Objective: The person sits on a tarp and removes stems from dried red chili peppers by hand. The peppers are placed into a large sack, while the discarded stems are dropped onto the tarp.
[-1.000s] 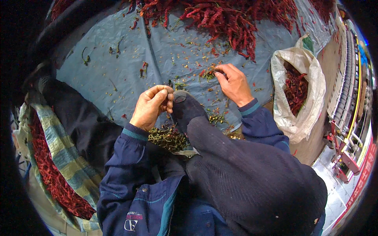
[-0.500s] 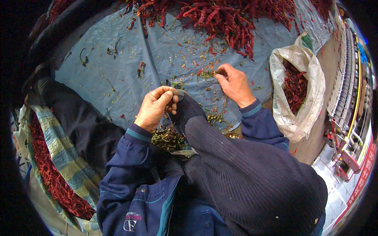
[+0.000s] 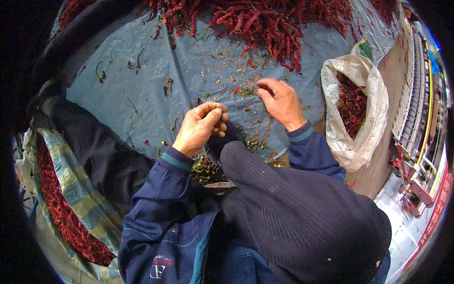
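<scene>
My left hand [image 3: 201, 127] is held over my knee with thumb and fingers pressed together in a pinch. Whatever lies between them, if anything, is too small or hidden to make out. To its right, my right hand [image 3: 283, 103] hovers above the blue sheet [image 3: 127, 87], thumb and forefinger curved and apart with nothing visible between them. Nearest to its fingertips are bits of green chili stems [image 3: 245, 91] and scattered seeds. A heap of dried red chilies [image 3: 265, 23] lies at the far edge. Below my left hand, a pile of stems [image 3: 206, 170] shows beside my leg.
An open white woven sack [image 3: 376, 142] with red chilies stands at the right. At the left, a checked sack [image 3: 75, 182] also holds red chilies. My bent leg [image 3: 302, 203] fills the near middle. Metal machinery [image 3: 414, 170] stands along the far right.
My left hand has shifted a little to the right, still pinched. My right thumb and forefinger have parted slightly, with the hand in nearly the same place.
</scene>
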The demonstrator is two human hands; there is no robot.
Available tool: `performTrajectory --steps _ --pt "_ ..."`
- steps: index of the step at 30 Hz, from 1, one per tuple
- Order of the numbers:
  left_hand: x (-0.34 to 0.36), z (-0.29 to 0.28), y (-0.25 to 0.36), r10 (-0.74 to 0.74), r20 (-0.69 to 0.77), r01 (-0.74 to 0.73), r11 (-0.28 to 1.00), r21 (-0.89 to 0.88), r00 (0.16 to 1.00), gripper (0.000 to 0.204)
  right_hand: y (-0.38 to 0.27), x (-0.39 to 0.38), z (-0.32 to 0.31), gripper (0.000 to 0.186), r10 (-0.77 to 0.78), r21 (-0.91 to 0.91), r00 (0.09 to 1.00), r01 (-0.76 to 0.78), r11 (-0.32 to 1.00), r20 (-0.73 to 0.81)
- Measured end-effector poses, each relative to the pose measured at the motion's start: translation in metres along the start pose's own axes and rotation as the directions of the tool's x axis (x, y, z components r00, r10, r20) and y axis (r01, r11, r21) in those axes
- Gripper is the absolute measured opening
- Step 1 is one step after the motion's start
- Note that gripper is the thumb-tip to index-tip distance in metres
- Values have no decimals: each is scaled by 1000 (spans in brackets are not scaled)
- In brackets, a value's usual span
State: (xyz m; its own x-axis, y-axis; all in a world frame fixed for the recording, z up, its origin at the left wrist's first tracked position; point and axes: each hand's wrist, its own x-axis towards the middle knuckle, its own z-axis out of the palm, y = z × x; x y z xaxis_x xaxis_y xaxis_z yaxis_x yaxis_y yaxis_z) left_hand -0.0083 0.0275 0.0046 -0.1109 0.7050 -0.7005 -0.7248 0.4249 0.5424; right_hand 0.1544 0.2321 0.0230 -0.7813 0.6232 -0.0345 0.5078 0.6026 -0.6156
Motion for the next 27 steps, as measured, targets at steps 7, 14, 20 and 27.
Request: performTrajectory --steps 7,14,20,27 --pt "0 -4 -3 -17 -27 16 1000 -14 1000 21 11 49 18 26 108 -59 994 -106 993 28" --pt "-7 -7 0 -9 -66 8 1000 -25 998 20 31 62 18 23 36 -37 999 -36 999 -13" --pt "-5 -13 -6 -16 -68 13 999 -51 998 20 27 20 -11 17 239 89 966 -248 965 100" --pt "-6 -7 -4 -3 -45 -1 997 -75 999 26 -11 -5 -12 15 121 200 988 -139 970 100"
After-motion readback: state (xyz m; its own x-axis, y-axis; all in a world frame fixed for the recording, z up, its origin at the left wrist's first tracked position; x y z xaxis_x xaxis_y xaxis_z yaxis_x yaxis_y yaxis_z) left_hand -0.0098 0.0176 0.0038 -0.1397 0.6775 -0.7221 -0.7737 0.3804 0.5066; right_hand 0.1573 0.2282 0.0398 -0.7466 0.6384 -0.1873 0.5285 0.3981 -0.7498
